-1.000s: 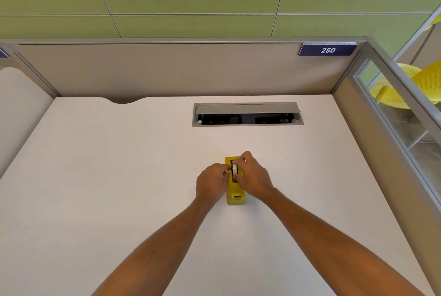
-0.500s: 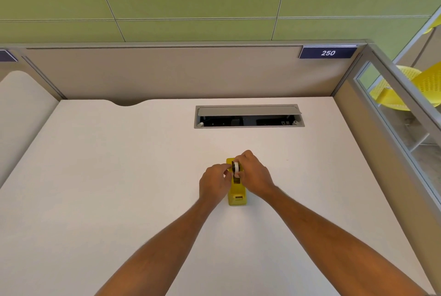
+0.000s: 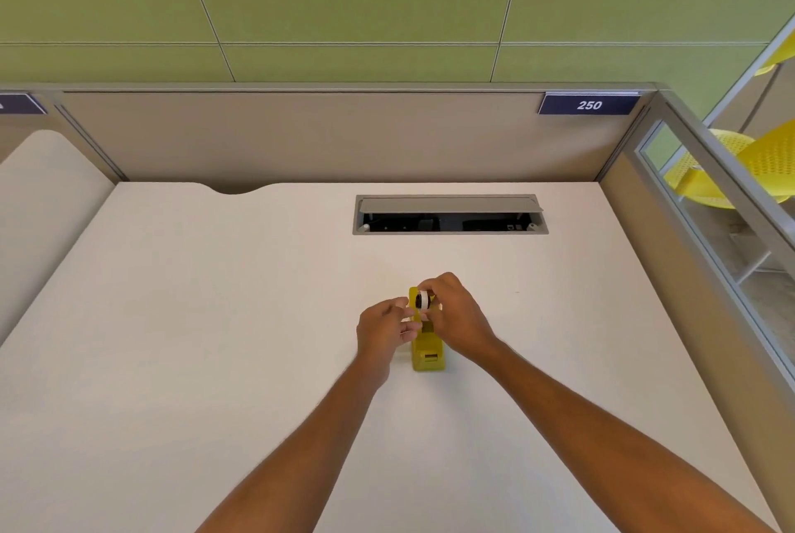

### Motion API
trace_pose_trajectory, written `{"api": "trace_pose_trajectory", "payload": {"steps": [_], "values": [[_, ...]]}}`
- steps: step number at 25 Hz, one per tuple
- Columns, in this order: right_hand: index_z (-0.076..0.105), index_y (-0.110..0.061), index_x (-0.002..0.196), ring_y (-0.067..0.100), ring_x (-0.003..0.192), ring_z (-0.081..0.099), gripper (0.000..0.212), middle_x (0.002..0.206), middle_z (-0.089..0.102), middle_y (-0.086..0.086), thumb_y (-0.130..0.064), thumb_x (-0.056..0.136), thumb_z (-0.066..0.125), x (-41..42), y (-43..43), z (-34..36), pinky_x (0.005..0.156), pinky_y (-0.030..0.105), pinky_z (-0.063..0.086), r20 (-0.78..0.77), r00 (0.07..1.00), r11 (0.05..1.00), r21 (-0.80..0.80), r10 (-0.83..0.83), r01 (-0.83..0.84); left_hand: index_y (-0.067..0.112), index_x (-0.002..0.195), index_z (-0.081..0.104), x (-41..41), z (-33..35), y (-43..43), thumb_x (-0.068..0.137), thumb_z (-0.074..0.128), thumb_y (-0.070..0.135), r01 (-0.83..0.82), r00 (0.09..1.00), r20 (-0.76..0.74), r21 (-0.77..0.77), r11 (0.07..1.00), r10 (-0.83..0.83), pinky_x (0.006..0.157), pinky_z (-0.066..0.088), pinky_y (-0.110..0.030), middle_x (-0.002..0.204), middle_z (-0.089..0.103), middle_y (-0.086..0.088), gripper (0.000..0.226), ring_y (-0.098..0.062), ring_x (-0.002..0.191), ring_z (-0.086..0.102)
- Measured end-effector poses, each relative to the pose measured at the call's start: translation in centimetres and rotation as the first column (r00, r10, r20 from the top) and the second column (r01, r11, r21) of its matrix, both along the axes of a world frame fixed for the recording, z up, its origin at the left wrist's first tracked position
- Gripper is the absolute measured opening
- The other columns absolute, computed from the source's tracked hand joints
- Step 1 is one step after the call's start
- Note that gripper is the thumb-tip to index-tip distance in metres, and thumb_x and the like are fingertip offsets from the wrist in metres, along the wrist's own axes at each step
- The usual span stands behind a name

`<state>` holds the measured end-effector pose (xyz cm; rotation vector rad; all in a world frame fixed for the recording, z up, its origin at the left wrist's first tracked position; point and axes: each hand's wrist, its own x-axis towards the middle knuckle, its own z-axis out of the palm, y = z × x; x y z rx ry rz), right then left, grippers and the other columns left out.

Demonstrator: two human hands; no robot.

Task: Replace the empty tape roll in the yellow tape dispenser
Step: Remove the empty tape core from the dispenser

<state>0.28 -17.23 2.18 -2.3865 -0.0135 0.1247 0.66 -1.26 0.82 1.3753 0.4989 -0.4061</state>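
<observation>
The yellow tape dispenser [image 3: 426, 354] stands on the white table [image 3: 215, 339]. The right hand [image 3: 458, 315] pinches a small white tape roll [image 3: 423, 300] in its fingers [image 3: 432, 288] over the dispenser's far end. The left hand [image 3: 384, 328] sits just beside it, fingers loosely curled, holding nothing visible. An open cable hatch [image 3: 449, 214] lies beyond.

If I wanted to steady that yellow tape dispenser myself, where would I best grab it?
Probably the yellow plastic tape dispenser by its two long flat sides, coming from above near its low front end: it is narrow, stands upright on the white desk, and that end is free of both hands.
</observation>
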Motion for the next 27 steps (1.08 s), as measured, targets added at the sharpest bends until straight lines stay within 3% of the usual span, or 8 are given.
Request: {"api": "trace_pose_trajectory", "payload": {"steps": [4, 7, 10, 14, 21, 27], "values": [[0.070, -0.018, 0.122, 0.012, 0.102, 0.065, 0.041, 0.115, 0.059, -0.001, 0.004, 0.088, 0.068, -1.1, 0.4, 0.1, 0.088, 0.030, 0.056, 0.036, 0.999, 0.991, 0.128, -0.041, 0.036, 0.008, 0.113, 0.078, -1.1, 0.5, 0.7, 0.105, 0.066, 0.014, -0.017, 1.000, -0.020, -0.235, 0.972, 0.012, 0.089, 0.066, -0.038, 0.100, 0.083, -0.012, 0.016, -0.031, 0.095, 0.082], [0.072, -0.020, 0.125, 0.003, 0.102, 0.063, 0.044, 0.112, 0.060, -0.007, 0.002, 0.087, 0.074, -2.1, 0.7, 0.1, 0.085, 0.013, 0.049, 0.041, 0.995, 0.976, 0.202, -0.091, 0.081, 0.003, 0.117, 0.079, -1.9, 0.5, 1.1, 0.103, 0.069, 0.013, -0.015, 0.999, -0.044, -0.322, 0.947, 0.000, 0.096, 0.064, -0.040, 0.106, 0.082, -0.015, 0.020, -0.028, 0.096, 0.081], [0.074, -0.023, 0.124, 0.000, 0.104, 0.063, 0.043, 0.113, 0.062, -0.011, -0.004, 0.086, 0.081, -3.2, 0.9, 0.2, 0.083, 0.006, 0.045, 0.061, 0.992, 0.957, 0.276, -0.113, 0.092, 0.001, 0.120, 0.079, -2.7, 0.3, 1.4, 0.103, 0.070, 0.014, 0.005, 0.998, -0.056, -0.387, 0.922, -0.029, 0.095, 0.065, -0.038, 0.111, 0.080, -0.019, 0.023, -0.024, 0.093, 0.079], [0.076, -0.022, 0.124, 0.002, 0.105, 0.063, 0.043, 0.114, 0.065, -0.009, -0.006, 0.084, 0.084, -4.5, 1.2, 0.4, 0.084, 0.012, 0.046, 0.075, 0.990, 0.944, 0.317, -0.117, 0.087, 0.001, 0.121, 0.079, -3.8, 0.3, 1.6, 0.104, 0.069, 0.013, -0.012, 0.997, -0.076, -0.432, 0.902, -0.023, 0.091, 0.065, -0.038, 0.110, 0.080, -0.019, 0.023, -0.019, 0.087, 0.079], [0.076, -0.027, 0.127, 0.009, 0.115, 0.063, 0.047, 0.121, 0.065, -0.011, -0.007, 0.084, 0.084, -5.8, 1.4, 0.7, 0.086, 0.021, 0.051, 0.085, 0.990, 0.933, 0.351, -0.116, 0.079, -0.002, 0.120, 0.079, -5.1, 0.7, 1.7, 0.099, 0.074, 0.012, -0.016, 0.998, -0.055, -0.466, 0.884, -0.011, 0.090, 0.066, -0.037, 0.116, 0.080, -0.021, 0.026, -0.023, 0.094, 0.081], [0.076, -0.031, 0.125, 0.007, 0.117, 0.061, 0.047, 0.122, 0.066, -0.015, -0.009, 0.084, 0.083, -6.0, 1.5, 0.7, 0.091, 0.024, 0.051, 0.085, 0.990, 0.937, 0.342, -0.110, 0.074, 0.002, 0.113, 0.082, -5.4, 1.1, 1.6, 0.100, 0.073, 0.012, -0.006, 0.998, -0.057, -0.457, 0.889, -0.023, 0.085, 0.067, -0.036, 0.111, 0.081, -0.020, 0.018, -0.022, 0.091, 0.081]]}}
